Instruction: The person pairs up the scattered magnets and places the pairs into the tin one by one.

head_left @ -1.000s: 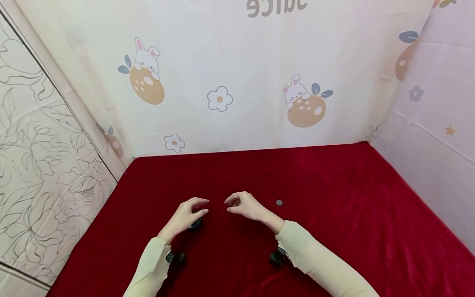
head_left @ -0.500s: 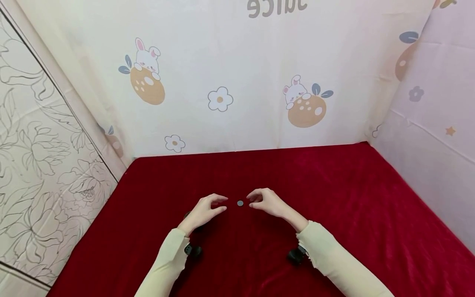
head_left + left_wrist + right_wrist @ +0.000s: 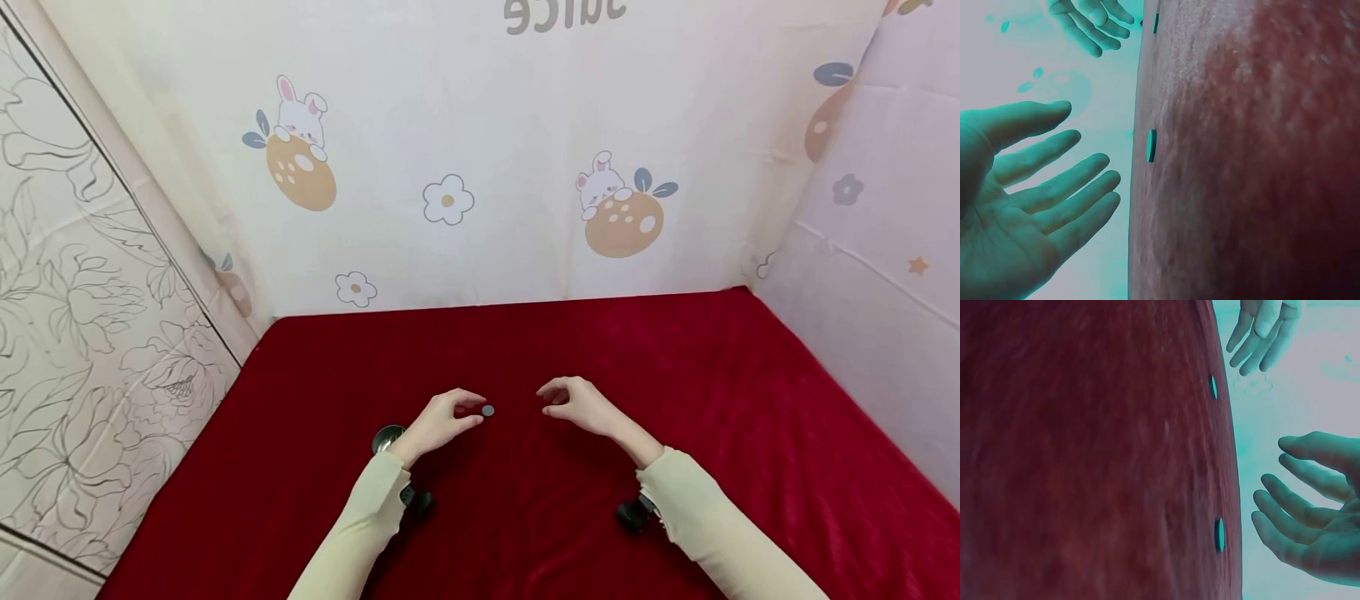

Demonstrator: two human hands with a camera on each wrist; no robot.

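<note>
A small grey coin (image 3: 488, 410) lies flat on the red cloth (image 3: 525, 350). My left hand (image 3: 471, 410) hovers just left of it, fingers loosely curved and holding nothing, the fingertips almost at the coin's edge. The left wrist view shows the same coin (image 3: 1151, 145) edge-on beside the spread left hand (image 3: 1047, 187). My right hand (image 3: 553, 401) hangs a little to the right, relaxed and empty. In the right wrist view a second coin (image 3: 1219, 534) lies under the right hand (image 3: 1310, 512); the head view hides this coin.
A small dark round container (image 3: 387, 437) sits on the cloth behind my left wrist. Printed fabric walls (image 3: 480, 167) close in the back and right side, and a patterned panel (image 3: 82, 333) stands on the left.
Both hands have moved to the right. The left hand left the dark container and came up to the coin; the right hand uncovered that coin and now covers the other one.
</note>
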